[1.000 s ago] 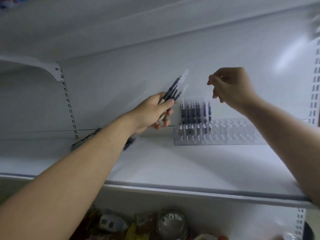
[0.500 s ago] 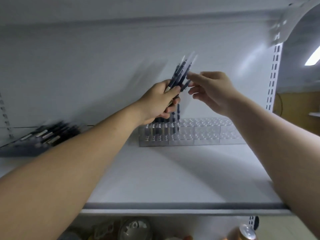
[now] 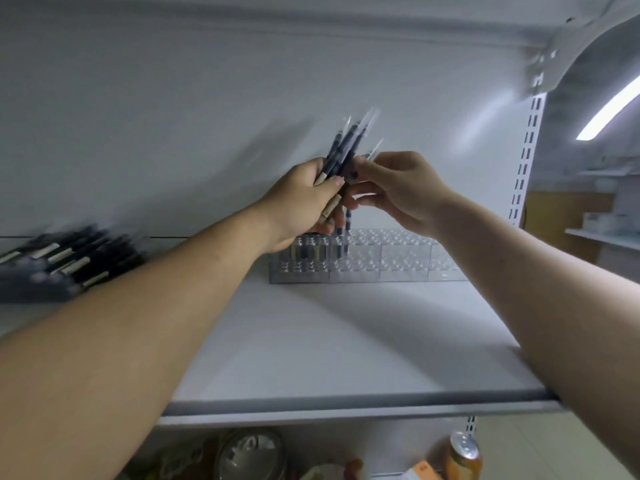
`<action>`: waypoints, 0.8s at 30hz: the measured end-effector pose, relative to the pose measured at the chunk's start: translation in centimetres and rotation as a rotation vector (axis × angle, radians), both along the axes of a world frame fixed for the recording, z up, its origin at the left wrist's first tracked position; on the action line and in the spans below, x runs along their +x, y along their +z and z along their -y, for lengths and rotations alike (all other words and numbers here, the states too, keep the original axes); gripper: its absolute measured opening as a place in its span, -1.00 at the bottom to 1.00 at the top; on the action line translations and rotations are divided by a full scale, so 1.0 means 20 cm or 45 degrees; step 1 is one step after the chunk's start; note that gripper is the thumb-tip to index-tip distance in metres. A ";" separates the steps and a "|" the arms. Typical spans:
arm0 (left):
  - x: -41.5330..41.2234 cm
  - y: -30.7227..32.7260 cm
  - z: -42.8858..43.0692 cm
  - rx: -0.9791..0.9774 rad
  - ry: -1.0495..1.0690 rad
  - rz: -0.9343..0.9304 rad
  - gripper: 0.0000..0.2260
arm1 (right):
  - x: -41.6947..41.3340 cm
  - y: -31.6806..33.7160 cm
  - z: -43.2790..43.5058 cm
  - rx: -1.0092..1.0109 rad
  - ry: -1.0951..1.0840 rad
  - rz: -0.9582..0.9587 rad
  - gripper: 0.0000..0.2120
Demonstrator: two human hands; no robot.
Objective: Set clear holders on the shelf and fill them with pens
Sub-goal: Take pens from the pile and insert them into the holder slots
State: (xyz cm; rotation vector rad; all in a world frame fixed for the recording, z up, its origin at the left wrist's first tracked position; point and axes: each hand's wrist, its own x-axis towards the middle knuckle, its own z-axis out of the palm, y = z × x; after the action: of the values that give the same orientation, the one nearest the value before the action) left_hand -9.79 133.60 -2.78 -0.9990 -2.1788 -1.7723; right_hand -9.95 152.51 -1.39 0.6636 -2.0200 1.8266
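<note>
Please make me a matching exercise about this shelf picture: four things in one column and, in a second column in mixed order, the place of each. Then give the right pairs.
Things
1. bundle of pens
2. clear holders
3. loose pile of pens
4. drink can

Places
A. below the shelf, at the right
B. gripped in the left hand
C. lying on the shelf, far left
D. standing at the back of the shelf, partly filled

Pairs: 1-B, 2-D, 3-C, 4-A

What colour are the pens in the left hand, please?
The pens are dark, nearly black, with clear caps; the head view shows them best.
</note>
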 end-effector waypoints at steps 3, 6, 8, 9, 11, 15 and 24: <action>-0.01 0.00 0.02 0.019 0.040 0.051 -0.85 | 0.00 0.02 0.01 -0.123 -0.108 -0.053 -0.76; -0.02 0.00 0.03 0.019 0.102 0.054 -0.84 | -0.01 0.04 -0.03 0.035 -0.405 -0.298 -0.85; -0.03 0.01 0.04 -0.004 0.156 -0.004 -0.84 | -0.03 0.04 -0.05 0.255 -0.577 -0.438 -0.89; -0.03 0.01 0.04 -0.005 0.173 -0.030 -0.83 | -0.04 0.03 -0.05 0.324 -0.630 -0.468 -0.87; -0.02 0.02 0.03 0.030 0.163 -0.047 -0.83 | -0.05 0.02 -0.05 0.410 -0.690 -0.493 -0.85; -0.02 0.02 0.03 0.121 0.097 -0.002 -0.83 | -0.08 -0.01 -0.05 0.496 -0.672 -0.471 -0.86; -0.01 0.02 0.03 0.179 0.100 0.051 -0.81 | -0.08 -0.02 -0.03 0.624 -0.671 -0.447 -0.84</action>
State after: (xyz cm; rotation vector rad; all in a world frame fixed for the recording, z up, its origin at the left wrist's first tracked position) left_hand -9.93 133.09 -2.41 -0.8416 -2.0519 -1.8946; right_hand -11.49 153.14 -1.80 0.4648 -2.1356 0.8632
